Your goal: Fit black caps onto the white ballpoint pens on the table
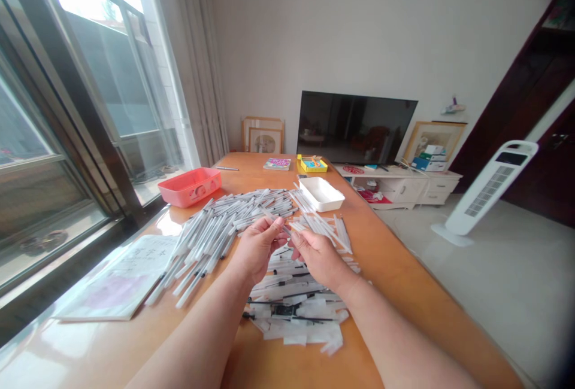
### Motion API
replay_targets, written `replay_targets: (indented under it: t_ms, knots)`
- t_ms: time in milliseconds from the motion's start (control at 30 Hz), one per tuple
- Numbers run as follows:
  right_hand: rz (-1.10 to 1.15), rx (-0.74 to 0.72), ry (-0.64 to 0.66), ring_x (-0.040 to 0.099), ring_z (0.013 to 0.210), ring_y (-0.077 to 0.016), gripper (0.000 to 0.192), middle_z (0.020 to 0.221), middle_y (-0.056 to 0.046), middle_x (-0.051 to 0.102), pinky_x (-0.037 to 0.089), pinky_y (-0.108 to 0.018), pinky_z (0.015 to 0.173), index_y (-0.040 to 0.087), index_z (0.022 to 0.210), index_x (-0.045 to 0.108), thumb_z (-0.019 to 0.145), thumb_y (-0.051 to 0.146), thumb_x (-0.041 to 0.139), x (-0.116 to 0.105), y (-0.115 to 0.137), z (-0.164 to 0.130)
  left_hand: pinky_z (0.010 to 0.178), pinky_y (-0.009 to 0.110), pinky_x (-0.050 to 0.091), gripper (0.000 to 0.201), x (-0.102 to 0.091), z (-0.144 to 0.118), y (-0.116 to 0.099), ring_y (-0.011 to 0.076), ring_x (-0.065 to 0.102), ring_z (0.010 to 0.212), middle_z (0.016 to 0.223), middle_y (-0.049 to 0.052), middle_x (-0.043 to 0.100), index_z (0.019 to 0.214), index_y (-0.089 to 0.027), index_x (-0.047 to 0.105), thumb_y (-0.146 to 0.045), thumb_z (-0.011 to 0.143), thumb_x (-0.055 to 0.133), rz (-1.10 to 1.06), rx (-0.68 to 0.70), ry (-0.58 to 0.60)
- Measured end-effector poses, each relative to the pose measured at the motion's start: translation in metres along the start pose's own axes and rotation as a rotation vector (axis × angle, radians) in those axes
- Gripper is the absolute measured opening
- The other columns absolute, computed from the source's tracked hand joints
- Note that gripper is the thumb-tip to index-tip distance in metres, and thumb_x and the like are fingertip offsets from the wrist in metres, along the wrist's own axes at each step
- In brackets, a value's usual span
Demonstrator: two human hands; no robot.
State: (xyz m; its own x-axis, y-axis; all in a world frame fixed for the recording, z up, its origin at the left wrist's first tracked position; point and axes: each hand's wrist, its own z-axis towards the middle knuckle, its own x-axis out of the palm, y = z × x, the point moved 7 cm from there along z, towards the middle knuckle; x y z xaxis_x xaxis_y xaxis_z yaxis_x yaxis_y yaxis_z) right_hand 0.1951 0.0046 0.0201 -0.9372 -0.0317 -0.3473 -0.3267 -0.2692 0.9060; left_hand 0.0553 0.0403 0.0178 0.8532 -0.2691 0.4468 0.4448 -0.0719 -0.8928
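Observation:
My left hand (257,246) is closed round a slim whitish pen (268,215), pinching it between thumb and fingers over the middle of the table. Close beside it, my right hand (318,254) has thumb and fingers pressed together at the pen's near end; the tip there is mostly covered. Left of the hands lies a big heap of white pens (215,227) with black ends. Below the hands is a spread of pale plastic strips (305,330) mixed with thin black pieces. More white sticks (342,233) lie beyond my right hand.
A red basket (186,196) stands at the back left, a white tray (320,206) at the back right. A notebook (112,287) lies on the left of the wooden table (386,293). Farther back are a yellow box (313,167) and a pink booklet (277,164).

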Motion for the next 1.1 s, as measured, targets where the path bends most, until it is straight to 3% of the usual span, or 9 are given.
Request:
replay_targets:
  t_ms: [267,533,733,867,1000,1100]
  knots:
    - [0.252,0.165,0.025,0.052,0.064,-0.0146,0.042,0.069,-0.001,0.062,0.04,-0.028,0.062,0.019,0.085,0.064,0.095,0.059,0.055,0.005,-0.008,-0.001,0.078,0.027,0.059,0.032,-0.024,0.006,-0.03,0.0148,0.07,0.084,0.095,0.009,0.073,0.116,-0.015,0.07,-0.032,0.089,0.072,-0.183,0.109,-0.103]
    - [0.429,0.21,0.095,0.046,0.059,-0.011,0.044,0.066,-0.001,0.059,0.031,-0.025,0.054,0.016,0.084,0.065,0.095,0.057,0.055,0.007,-0.003,-0.005,0.074,0.022,0.056,0.03,-0.033,0.01,-0.037,0.0115,0.065,0.076,0.083,0.006,0.069,0.107,-0.011,0.074,-0.024,0.081,0.08,-0.181,0.146,-0.099]
    - [0.308,0.106,-0.01,0.047,0.064,-0.012,0.031,0.074,0.0,0.062,0.037,-0.026,0.062,0.019,0.08,0.061,0.092,0.048,0.063,-0.006,0.0,-0.002,0.062,0.019,0.046,0.023,-0.041,0.014,-0.035,0.0075,0.055,0.064,0.07,0.001,0.061,0.081,-0.012,0.071,-0.025,0.071,0.087,-0.153,0.174,-0.183]
    - [0.133,-0.011,-0.106,0.05,0.07,-0.0144,0.025,0.075,0.001,0.06,0.041,-0.028,0.067,0.021,0.08,0.061,0.09,0.043,0.066,-0.016,0.011,-0.002,0.059,0.019,0.04,0.034,-0.045,0.011,-0.034,0.0072,0.049,0.06,0.064,-0.001,0.057,0.067,-0.015,0.059,-0.036,0.073,0.085,0.014,0.199,-0.251]
    - [0.088,-0.028,-0.117,0.052,0.07,-0.0155,0.023,0.075,0.001,0.062,0.043,-0.029,0.068,0.021,0.081,0.061,0.09,0.043,0.064,-0.019,0.012,-0.002,0.056,0.022,0.037,0.043,-0.051,0.008,-0.032,0.0086,0.046,0.056,0.062,-0.001,0.056,0.068,-0.017,0.056,-0.054,0.082,0.073,0.263,0.17,-0.337]
    - [0.072,-0.019,-0.108,0.053,0.07,-0.0157,0.025,0.075,0.001,0.062,0.043,-0.029,0.068,0.021,0.08,0.061,0.091,0.044,0.063,-0.019,0.01,-0.001,0.06,0.025,0.042,0.041,-0.051,0.009,-0.03,0.0119,0.054,0.061,0.072,0.003,0.064,0.083,-0.017,0.064,-0.058,0.082,0.069,0.248,0.16,-0.328]
